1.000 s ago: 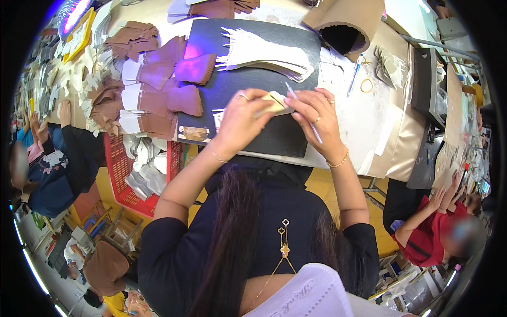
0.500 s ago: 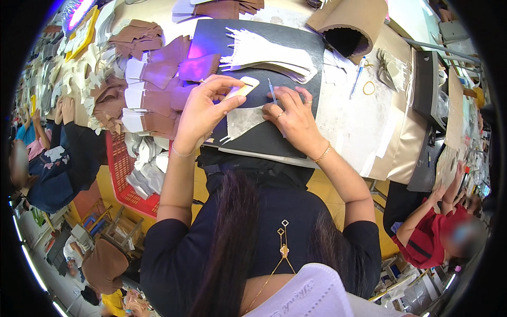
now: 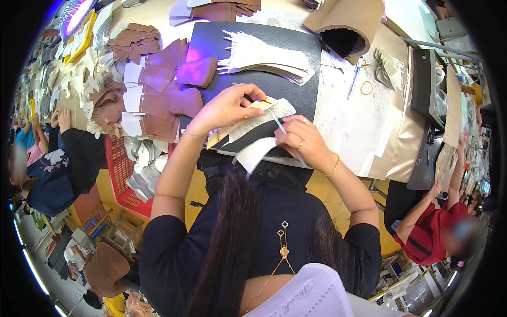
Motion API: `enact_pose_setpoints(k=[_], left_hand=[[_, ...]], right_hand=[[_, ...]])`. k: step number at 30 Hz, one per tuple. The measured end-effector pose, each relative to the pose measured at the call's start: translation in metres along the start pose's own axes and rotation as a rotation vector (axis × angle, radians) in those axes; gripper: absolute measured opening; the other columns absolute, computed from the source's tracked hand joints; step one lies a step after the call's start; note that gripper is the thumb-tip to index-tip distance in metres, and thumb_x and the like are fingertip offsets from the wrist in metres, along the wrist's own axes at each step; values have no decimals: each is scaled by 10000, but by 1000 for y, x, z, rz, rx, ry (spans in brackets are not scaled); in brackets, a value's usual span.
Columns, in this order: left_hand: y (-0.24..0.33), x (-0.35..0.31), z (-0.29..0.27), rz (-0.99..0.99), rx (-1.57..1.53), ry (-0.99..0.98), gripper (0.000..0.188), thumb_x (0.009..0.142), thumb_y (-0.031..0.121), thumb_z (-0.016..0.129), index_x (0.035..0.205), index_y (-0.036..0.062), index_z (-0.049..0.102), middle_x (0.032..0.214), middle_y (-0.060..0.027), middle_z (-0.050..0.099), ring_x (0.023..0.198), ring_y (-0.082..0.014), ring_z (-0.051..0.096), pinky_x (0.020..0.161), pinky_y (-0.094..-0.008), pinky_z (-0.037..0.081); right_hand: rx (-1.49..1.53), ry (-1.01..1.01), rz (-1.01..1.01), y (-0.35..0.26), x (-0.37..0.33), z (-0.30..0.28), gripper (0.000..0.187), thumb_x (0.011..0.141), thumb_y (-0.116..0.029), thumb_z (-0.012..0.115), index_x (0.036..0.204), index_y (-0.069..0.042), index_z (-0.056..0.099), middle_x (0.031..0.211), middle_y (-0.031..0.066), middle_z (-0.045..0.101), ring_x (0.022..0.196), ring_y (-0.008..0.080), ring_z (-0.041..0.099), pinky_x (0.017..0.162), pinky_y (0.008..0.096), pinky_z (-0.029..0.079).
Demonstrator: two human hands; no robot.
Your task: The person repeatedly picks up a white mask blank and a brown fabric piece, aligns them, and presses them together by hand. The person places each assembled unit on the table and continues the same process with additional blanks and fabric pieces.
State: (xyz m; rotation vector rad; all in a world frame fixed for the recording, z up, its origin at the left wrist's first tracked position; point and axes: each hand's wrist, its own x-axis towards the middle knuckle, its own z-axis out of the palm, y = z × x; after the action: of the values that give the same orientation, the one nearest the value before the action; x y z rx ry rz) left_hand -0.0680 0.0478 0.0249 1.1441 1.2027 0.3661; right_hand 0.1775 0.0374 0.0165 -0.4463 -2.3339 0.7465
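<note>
My left hand [image 3: 232, 110] pinches a pale yellow template [image 3: 224, 134] by its upper end. The template lies along a whitish-grey cut piece [image 3: 270, 117] on the black mat [image 3: 303, 47]. In my right hand [image 3: 307, 140] is a slim light-blue pen [image 3: 278, 122], its tip close to the edge of the template. From under the same hand's fingers a curved white piece [image 3: 256, 153] sticks out over the mat's near edge; whether those fingers grip it is hidden. Beyond both hands lies a fanned stack of white fringed pieces [image 3: 266, 57].
Brown pieces [image 3: 163, 63] with white ends lie in rows on the left. A red basket [image 3: 119, 174] of grey pieces stands below them. A rolled brown sheet [image 3: 343, 24] is at the far right, near a blue pen [image 3: 355, 78] and a rubber band [image 3: 366, 87]. Co-workers sit at both sides.
My left hand has lowered the template onto the grey piece. My right hand has moved right and nearer with the pen, and a curved white piece now shows beneath it.
</note>
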Motion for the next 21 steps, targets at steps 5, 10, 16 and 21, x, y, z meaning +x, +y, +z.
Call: enact_pose_setpoints(k=[5,10,16,21], left_hand=[[-4,-2,18,260,216,186,342,791,155,744,1088,21,641,991,-129,623,824,-221,616,745,-315,490],[-7,-6,50,482,531,447,208,773,162,736,950,59,703,1029,-106,634,942,-306,610,824,-402,489],[-19,3,70,648,736,651,192,738,126,774,916,73,724,1069,-66,650,964,-257,589,845,-382,471],[-21,9,76,666,769,644,187,739,136,772,913,82,729,1073,-55,656,977,-254,577,826,-380,461]], right_hand=[[126,159,86,-20,27,-39,189,766,-222,788,815,-114,642,744,-11,651,649,169,576,765,318,430],[34,365,259,35,80,-31,149,767,-277,783,806,-150,716,673,-18,594,642,166,507,736,322,348],[-506,272,393,92,92,-12,272,747,-349,788,962,-194,728,879,-20,622,936,201,515,871,366,299],[-592,420,400,81,69,-27,325,737,-344,796,1028,-219,727,982,-15,617,990,216,501,869,359,312]])
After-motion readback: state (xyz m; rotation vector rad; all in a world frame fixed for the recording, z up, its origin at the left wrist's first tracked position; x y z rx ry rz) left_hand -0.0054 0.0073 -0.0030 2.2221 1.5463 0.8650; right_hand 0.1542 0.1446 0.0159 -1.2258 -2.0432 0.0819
